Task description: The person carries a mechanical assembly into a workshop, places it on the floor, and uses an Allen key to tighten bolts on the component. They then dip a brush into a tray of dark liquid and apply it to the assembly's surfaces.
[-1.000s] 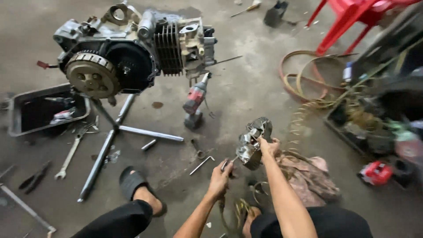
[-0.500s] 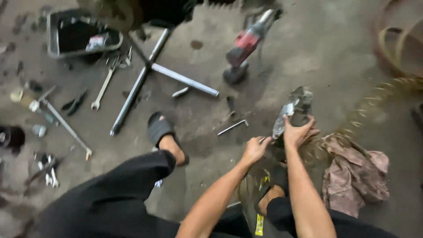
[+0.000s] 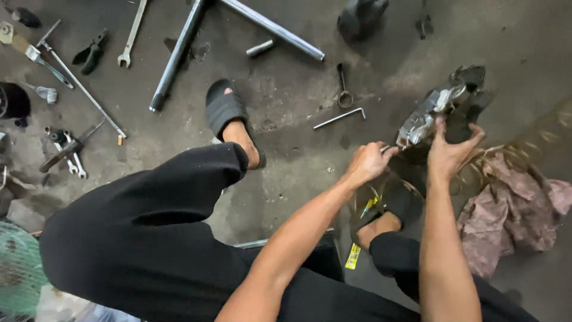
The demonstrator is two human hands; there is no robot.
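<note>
Stained grey concrete floor [image 3: 286, 107] under me. On it: two steel tubes [image 3: 179, 53] meeting near the top edge, an L-shaped hex key [image 3: 339, 118], a small ring tool [image 3: 344, 89] just above it, a short metal sleeve [image 3: 260, 48]. Upper left: open-end wrench [image 3: 132, 33], black-handled pliers [image 3: 89, 50], long thin rod [image 3: 80, 83]. Crumpled pinkish rag [image 3: 512, 209] at right (my sandalled feet planted between).
</note>
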